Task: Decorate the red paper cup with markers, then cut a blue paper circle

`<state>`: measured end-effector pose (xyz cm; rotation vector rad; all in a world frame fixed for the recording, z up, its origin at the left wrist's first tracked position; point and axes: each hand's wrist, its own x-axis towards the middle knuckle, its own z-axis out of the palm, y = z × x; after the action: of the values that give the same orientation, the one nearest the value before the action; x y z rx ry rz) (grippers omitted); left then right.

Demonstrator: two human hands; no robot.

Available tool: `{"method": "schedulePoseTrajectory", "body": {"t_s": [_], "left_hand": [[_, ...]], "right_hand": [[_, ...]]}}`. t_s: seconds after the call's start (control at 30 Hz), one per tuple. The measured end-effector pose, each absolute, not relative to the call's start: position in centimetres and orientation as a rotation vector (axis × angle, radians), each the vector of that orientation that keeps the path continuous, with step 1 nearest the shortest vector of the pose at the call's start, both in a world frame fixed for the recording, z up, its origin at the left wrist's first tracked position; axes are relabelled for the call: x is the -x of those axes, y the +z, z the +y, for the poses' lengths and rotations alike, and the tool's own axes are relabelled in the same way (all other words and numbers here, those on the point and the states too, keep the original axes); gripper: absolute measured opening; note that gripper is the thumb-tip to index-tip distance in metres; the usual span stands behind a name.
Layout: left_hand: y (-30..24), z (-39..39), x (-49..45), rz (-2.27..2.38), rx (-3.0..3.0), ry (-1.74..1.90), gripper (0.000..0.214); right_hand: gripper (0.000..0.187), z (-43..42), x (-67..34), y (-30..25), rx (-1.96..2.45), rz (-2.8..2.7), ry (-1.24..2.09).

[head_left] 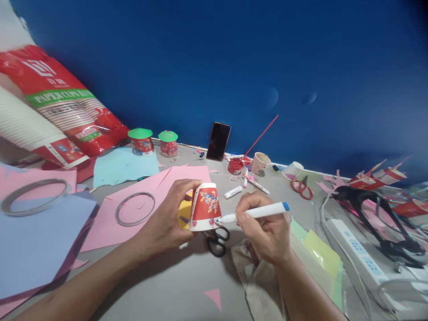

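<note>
My left hand [177, 205] is wrapped round the side of a red and white paper cup [204, 200], held upside down above the table. Small flower marks sit along the cup's white rim band. Between the fingers of my right hand [267, 227] is a white marker [254, 213] with a blue end, its tip at the lower right of the band. Black-handled scissors [217, 243] lie behind and below the cup, their blades partly hidden by it. A yellow piece of paper [185, 209] shows between my left hand and the cup.
Pink paper [110, 227] and a grey tape ring [135, 209] lie left. Two cups with green paper tops [168, 136] stand behind, near a leaning phone [218, 141]. Red-handled scissors [302, 187] and a white power strip [357, 249] are right. A cloth [267, 285] lies under my right forearm.
</note>
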<state>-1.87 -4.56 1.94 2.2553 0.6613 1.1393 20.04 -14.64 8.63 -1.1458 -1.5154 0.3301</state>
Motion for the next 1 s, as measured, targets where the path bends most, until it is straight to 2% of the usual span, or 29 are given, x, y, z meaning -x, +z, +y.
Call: {"method": "schedulePoseTrajectory", "body": {"t_s": [0.7,1.0], "left_hand": [[2.28,-4.67,1.80,0.639,-2.245,1.126,0.075],[1.98,-4.57,1.86,0.663,-2.251,1.128,0.080]], "right_hand": [[0.012,-14.63,-20.17,8.61,1.101,-1.559,0.360],[0.013,-14.72,-20.21,8.89,1.109,-1.604,0.394]]}}
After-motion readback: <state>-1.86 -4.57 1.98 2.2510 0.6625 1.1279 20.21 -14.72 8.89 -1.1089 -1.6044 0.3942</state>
